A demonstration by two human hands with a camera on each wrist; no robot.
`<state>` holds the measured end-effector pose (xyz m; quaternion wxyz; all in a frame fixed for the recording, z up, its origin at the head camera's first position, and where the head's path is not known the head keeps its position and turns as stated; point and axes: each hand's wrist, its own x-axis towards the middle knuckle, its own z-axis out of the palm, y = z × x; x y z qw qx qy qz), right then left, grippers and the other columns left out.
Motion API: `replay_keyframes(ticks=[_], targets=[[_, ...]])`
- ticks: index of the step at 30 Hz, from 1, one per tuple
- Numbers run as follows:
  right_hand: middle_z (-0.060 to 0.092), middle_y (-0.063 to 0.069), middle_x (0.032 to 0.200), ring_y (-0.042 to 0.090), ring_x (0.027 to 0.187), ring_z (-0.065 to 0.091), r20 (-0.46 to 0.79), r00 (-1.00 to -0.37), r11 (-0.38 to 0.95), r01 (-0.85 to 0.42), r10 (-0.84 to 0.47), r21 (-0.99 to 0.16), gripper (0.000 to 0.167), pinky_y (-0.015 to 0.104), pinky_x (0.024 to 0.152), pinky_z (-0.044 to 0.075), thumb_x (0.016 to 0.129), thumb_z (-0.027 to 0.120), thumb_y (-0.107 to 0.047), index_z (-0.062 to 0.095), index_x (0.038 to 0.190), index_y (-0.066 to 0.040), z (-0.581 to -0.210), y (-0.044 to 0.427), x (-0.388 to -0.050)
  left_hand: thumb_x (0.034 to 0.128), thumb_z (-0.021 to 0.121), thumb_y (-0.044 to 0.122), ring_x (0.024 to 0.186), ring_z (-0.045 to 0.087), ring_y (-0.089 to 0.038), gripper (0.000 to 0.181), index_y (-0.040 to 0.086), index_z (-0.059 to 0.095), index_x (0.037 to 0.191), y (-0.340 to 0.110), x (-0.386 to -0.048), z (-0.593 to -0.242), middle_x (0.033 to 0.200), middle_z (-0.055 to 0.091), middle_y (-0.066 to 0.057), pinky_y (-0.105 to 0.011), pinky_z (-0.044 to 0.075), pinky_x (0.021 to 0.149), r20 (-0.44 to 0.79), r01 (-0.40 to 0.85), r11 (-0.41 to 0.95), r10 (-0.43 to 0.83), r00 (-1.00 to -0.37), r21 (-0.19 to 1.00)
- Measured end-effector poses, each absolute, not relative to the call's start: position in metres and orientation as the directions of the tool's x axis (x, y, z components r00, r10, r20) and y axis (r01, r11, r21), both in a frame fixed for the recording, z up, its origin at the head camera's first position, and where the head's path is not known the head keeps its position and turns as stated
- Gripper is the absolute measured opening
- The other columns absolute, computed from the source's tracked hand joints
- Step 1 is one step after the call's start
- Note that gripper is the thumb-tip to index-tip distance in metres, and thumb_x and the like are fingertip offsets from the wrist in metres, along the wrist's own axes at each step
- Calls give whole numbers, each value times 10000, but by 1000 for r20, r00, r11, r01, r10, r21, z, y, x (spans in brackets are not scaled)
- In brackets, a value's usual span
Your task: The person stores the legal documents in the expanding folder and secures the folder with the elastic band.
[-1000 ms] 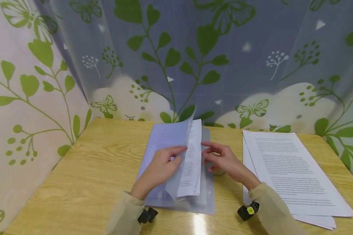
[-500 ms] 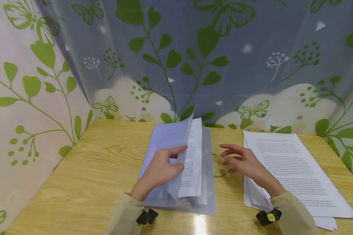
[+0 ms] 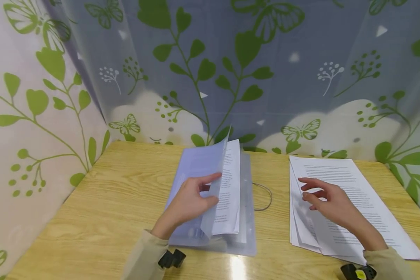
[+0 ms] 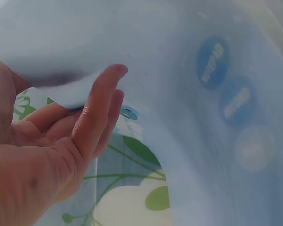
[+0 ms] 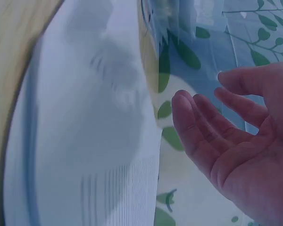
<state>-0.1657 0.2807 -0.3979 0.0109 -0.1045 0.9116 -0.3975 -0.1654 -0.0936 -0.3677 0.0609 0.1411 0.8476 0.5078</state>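
A translucent bluish plastic folder lies on the table with its front cover lifted, and printed sheets show inside. My left hand holds the cover near its free edge, index finger and thumb spread along it. From the left wrist, the cover partly hides the thumb and index finger of this hand; other fingers show in front of it. My right hand hovers over a stack of printed paper at the right, holding nothing. In the right wrist view, the fingers of that hand are loosely bent, apart from the paper.
A thin grey loop pokes out from the folder's right side onto the wooden table. Patterned curtains hang close along the table's back and left edges. Some lower sheets stick out from under the stack.
My right hand has moved right, from the folder's right edge to above the paper stack, uncovering the grey loop. The left hand and the folder cover have stayed nearly in place.
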Motion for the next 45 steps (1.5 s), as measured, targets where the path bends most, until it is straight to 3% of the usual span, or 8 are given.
replay_keyframes(ticks=[3, 9, 15, 24, 29, 35, 40, 45], targets=[[687, 213, 1203, 21, 874, 703, 81, -980, 718, -187, -181, -670, 444, 270, 659, 593, 998, 637, -152, 575, 1422, -33, -401, 293, -163, 792, 624, 24, 1136, 670, -267, 667, 117, 591, 1452, -95, -166, -369, 1419, 647, -55, -281, 522, 707, 34, 170, 430, 306, -951, 887], [722, 184, 1176, 172, 929, 728, 119, -983, 819, -184, -142, -543, 449, 218, 666, 540, 979, 676, -224, 609, 1395, -69, -407, 312, -158, 801, 617, -2, 1106, 642, -272, 660, 125, 596, 1448, -97, -167, -374, 1442, 629, -27, -296, 511, 738, 26, 145, 392, 293, -956, 908], [727, 204, 1168, -205, 863, 527, 164, -979, 836, -188, -119, -516, 455, 194, 657, 509, 946, 717, -206, 629, 1369, -63, -413, 329, -153, 809, 616, -10, 1030, 651, -252, 639, 89, 597, 1440, -101, -165, -374, 1442, 628, -69, -286, 520, 699, 29, 127, 332, 284, -959, 935], [714, 250, 1176, -245, 885, 479, 187, -978, 845, -177, -93, -505, 470, 138, 677, 501, 934, 736, -207, 631, 1356, -29, -416, 350, -150, 805, 621, -7, 1026, 651, -234, 629, 115, 622, 1422, -100, -165, -375, 1438, 632, -24, -276, 507, 723, 14, 101, 334, 254, -967, 937], [685, 290, 1211, -93, 923, 576, 193, -979, 874, -150, -67, -461, 487, 156, 667, 506, 922, 750, -230, 633, 1343, -13, -420, 365, -148, 792, 619, -19, 968, 651, -204, 635, 120, 632, 1412, -99, -166, -375, 1402, 655, -48, -269, 506, 682, 0, 82, 320, 247, -969, 944], [613, 375, 1243, 497, 1057, 589, 199, -979, 912, -111, -33, -394, 526, 359, 675, 551, 907, 759, -245, 612, 1330, 32, -425, 382, -145, 788, 617, -36, 886, 652, -169, 634, 111, 638, 1404, -100, -167, -375, 1370, 673, -76, -253, 507, 629, -8, 65, 290, 243, -970, 955], [522, 432, 1310, 599, 1080, 530, 108, -994, 939, -5, 35, -345, 594, 639, 791, 484, 935, 722, -314, 554, 1356, 70, -425, 396, -142, 778, 615, -47, 882, 656, -149, 645, 123, 644, 1400, -99, -166, -374, 1387, 657, -93, -249, 515, 627, -20, 44, 266, 234, -972, 963], [483, 476, 1294, 617, 1053, 515, 72, -996, 955, 34, 58, -294, 655, 664, 813, 450, 922, 728, -354, 521, 1341, 105, -426, 412, -141, 780, 611, -54, 862, 657, -138, 651, 130, 641, 1404, -99, -166, -375, 1394, 648, -100, -249, 522, 622, -37, 19, 236, 229, -973, 972]])
